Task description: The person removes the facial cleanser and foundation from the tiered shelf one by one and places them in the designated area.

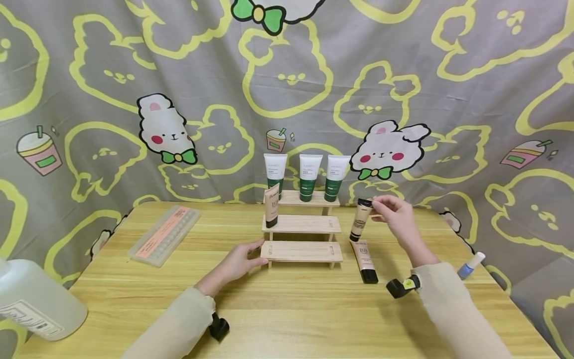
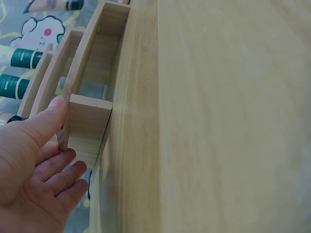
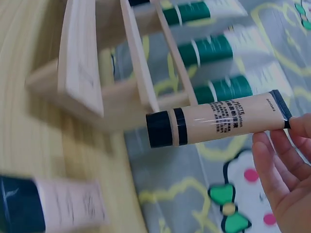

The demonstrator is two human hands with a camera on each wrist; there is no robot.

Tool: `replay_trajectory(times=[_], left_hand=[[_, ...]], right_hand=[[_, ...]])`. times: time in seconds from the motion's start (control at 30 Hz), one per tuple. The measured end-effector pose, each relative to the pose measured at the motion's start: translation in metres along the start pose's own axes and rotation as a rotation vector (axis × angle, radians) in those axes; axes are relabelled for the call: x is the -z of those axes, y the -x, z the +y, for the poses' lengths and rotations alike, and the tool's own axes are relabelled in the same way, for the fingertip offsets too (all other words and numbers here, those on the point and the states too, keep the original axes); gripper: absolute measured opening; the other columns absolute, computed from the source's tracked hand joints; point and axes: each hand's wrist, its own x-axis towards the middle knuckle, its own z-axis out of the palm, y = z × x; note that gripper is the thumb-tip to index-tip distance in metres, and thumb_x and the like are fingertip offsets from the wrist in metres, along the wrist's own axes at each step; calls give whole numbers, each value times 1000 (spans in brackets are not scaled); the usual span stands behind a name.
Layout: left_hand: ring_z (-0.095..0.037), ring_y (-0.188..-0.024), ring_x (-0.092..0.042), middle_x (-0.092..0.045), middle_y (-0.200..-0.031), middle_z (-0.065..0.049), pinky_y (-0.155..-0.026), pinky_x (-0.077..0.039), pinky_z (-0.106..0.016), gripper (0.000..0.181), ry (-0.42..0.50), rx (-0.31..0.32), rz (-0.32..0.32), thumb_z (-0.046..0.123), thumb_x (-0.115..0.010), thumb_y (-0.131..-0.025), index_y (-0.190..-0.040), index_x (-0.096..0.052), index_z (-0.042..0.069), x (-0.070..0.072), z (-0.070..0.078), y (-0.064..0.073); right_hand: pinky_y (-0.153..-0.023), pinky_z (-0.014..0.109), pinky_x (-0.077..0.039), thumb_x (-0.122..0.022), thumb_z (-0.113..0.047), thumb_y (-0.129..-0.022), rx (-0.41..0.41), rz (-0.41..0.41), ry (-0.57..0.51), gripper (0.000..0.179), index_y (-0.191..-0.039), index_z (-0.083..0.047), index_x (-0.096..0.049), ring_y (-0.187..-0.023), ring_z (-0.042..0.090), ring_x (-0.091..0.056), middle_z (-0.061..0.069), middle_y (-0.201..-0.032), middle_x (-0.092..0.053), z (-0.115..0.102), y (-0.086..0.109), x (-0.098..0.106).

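Note:
My right hand [image 1: 396,219] pinches a beige foundation tube [image 1: 360,219] by its flat crimped end, black cap downward. In the right wrist view the tube [image 3: 218,119] hangs clear of the wooden steps. A pinkish BB cream tube [image 1: 363,257] lies on the table below it. With thumb and finger, my left hand [image 1: 237,262] grips the left end of the lowest step of a three-tier wooden display stand [image 1: 301,251]. Another BB cream tube [image 1: 271,207] stands cap-down at the left of the middle step. On the top step are three white-and-green tubes [image 1: 307,178].
A clear plastic case [image 1: 166,234] with a pink label lies at the back left. At the left edge is a large translucent bottle [image 1: 40,299]. A small blue bottle with a white cap [image 1: 468,268] lies to the right. Patterned cloth hangs behind the table.

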Motion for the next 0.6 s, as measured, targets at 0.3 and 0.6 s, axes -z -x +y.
replay_trajectory(times=[0.3, 0.6], left_hand=[[-35, -122, -41, -41, -138, -14, -98, -36, -46, 63, 12, 9, 2, 26, -68, -84, -137, -42, 3, 0, 1, 0], [-35, -122, -41, -41, -138, -15, -98, -35, -47, 63, 16, 15, 0, 26, -67, -84, -137, -42, 4, 0, 2, 1]], right_hand=[[-64, 23, -54, -56, -11, -93, -68, 26, 43, 13, -91, 1, -58, -71, 6, -63, -7, -77, -63, 28, 9, 48], [-65, 28, -54, -49, -9, -95, -229, -49, 163, 21, -96, 11, -54, -69, 5, -60, -6, -77, -59, 54, 18, 77]])
